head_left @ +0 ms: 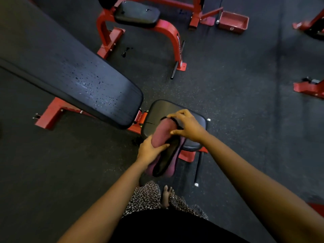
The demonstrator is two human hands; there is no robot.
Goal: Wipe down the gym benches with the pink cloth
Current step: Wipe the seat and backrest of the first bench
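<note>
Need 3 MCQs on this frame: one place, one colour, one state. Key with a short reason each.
1. Where is the pink cloth?
A flat on the floor
B held over the small seat pad
C on a shelf

2. What colour is the bench frame?
A blue
B red
C yellow

3. How is the cloth held?
A left hand only
B both hands
C not held

Key: B, its upper end lies over the pad; B, the steel is red; B, the left hand and right hand each grip it.
</note>
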